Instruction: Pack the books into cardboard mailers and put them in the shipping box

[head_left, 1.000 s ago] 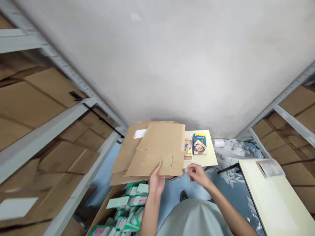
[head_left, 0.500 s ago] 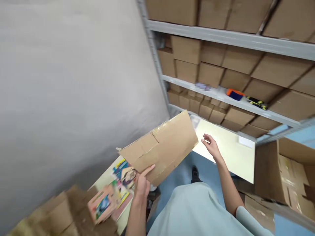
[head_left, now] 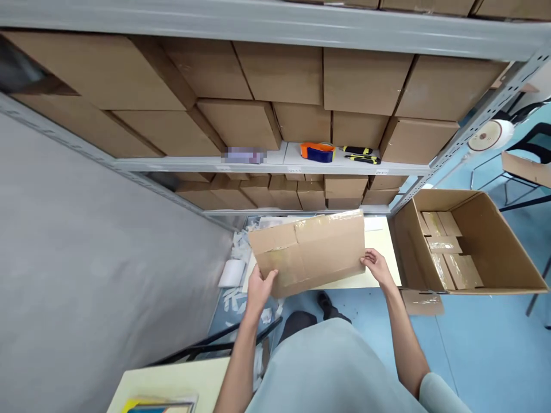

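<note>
A flattened brown cardboard box (head_left: 310, 252) with clear tape across it is held level in front of me, above a pale yellow table (head_left: 383, 269). My left hand (head_left: 260, 288) grips its lower left corner, thumb on top. My right hand (head_left: 376, 265) holds its right edge with fingers curled round it.
A grey metal shelf rack (head_left: 267, 163) full of brown cartons stands ahead; an orange tape dispenser (head_left: 317, 151) and a black-and-yellow tool (head_left: 360, 155) lie on it. An open carton (head_left: 465, 244) sits on the blue floor at right. A grey wall (head_left: 86, 275) is at left. Paper scraps (head_left: 239, 252) litter the floor.
I have turned right, from the wall and book table to the shelf rack. The flattened box came along in my left hand, and my right hand has now closed on its right edge.
</note>
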{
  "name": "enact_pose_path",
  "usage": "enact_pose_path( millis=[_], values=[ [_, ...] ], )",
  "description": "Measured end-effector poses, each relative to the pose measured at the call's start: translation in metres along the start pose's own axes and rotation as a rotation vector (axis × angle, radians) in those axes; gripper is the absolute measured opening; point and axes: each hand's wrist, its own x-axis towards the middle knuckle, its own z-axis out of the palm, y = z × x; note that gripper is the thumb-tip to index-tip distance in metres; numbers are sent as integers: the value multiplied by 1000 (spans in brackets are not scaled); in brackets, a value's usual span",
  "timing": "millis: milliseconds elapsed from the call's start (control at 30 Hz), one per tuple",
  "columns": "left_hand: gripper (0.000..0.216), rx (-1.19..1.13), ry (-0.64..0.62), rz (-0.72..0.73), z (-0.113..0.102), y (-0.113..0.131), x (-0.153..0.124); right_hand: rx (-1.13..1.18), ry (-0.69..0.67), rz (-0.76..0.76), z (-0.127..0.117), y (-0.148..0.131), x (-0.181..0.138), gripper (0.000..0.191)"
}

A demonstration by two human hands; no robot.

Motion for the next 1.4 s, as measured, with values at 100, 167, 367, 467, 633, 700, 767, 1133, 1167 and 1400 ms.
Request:
enact_pose_path(
  millis=[100,167,367,467,633,700,767,1133,1167,1400],
  values=[
    [43,-5,-47,39,24,-9,28,-56,48,33,2,14,2,44],
    [39,-32,-98,33,34,-14,42,-107,105,45,9,20,3,44],
    [27,-73,-216,-38,43,-15,80,-211,248,86,40,16,9,43],
    [31,-84,-287,-51,39,-11,97,-238,280,99,56,9,13,45],
    [32,-155,-450,-72,42,-12,110,-252,265,112,90,1,16,42],
    [30,-149,-492,-83,46,-15,110,-244,246,106,104,-1,16,42],
    [28,-119,-489,-86,47,-18,108,-231,230,93,115,-4,15,44],
    [67,96,-451,-39,15,-3,71,-348,317,88,97,-67,37,62],
    [70,139,-461,-29,16,0,65,-411,292,87,96,-75,43,58],
    [53,467,-427,65,42,9,39,-900,33,241,107,-105,70,18]
  ],
)
